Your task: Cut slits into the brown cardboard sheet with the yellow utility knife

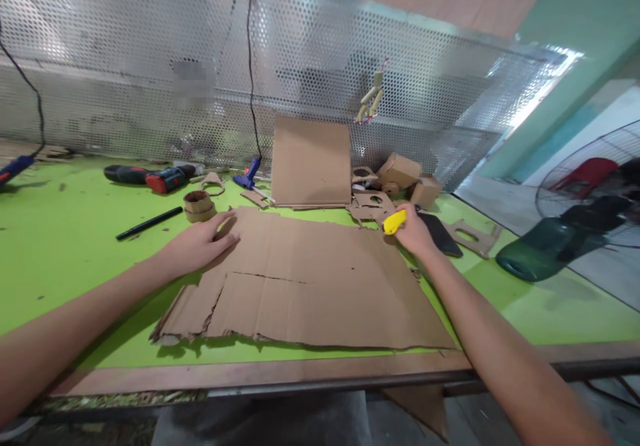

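Observation:
A large sheet of corrugated cardboard (320,279) lies flat on the green tabletop. It has torn edges and a cut line in its left part. My left hand (207,239) rests on the sheet's upper left edge, palm down with fingers apart. Near the upper right corner, my right hand (415,231) is closed around a yellow box cutter (395,222); the blade cannot be made out. Beside that hand lies a dark flat object (440,234), partly hidden behind it.
A cordless drill (167,178), black marker (149,223), tape roll (199,206) and blue glue gun (247,175) lie left and behind. A cardboard panel (311,163) leans against the perforated metal screen. Cardboard cutouts (473,236) and a green bottle (537,249) are at the right.

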`<state>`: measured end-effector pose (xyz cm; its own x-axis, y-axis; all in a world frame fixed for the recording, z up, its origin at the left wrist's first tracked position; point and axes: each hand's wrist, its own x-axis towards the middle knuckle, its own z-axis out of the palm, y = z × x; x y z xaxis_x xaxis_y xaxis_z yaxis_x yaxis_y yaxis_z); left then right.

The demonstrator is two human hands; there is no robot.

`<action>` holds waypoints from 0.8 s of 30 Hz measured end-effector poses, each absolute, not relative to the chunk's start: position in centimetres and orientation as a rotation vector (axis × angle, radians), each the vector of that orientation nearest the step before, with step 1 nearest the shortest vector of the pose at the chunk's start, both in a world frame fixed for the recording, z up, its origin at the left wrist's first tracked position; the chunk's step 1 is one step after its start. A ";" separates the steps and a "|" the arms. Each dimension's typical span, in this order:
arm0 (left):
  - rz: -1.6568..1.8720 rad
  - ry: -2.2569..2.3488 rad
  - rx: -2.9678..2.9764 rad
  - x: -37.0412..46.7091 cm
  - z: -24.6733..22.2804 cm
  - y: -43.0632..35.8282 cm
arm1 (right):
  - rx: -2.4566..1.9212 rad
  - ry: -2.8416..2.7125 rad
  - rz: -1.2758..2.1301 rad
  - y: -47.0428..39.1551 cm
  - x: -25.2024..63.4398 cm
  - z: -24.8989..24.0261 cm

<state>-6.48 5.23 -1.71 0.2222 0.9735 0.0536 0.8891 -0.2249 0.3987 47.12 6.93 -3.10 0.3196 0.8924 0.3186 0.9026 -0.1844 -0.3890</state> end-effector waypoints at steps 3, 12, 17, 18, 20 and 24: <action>0.319 1.757 2.304 -6.4 -1.3 5.1 | -1.986 -1.711 0.093 7.2 46.0 -3.8; 0.289 1.816 2.417 -6.4 0.0 4.4 | -1.854 -1.612 0.148 7.1 46.2 -3.5; 0.426 1.690 2.447 -6.3 -0.9 4.4 | -1.769 -1.496 0.216 11.8 44.9 -1.1; 0.436 1.678 2.450 -6.3 -1.1 4.4 | -1.755 -1.471 0.250 13.3 44.4 -0.5; 0.434 1.656 2.460 -6.2 -1.4 4.4 | -1.737 -1.417 0.330 16.6 43.4 0.6; 0.478 1.498 2.485 -6.2 -1.2 4.4 | -1.708 -1.342 0.391 22.1 41.0 1.3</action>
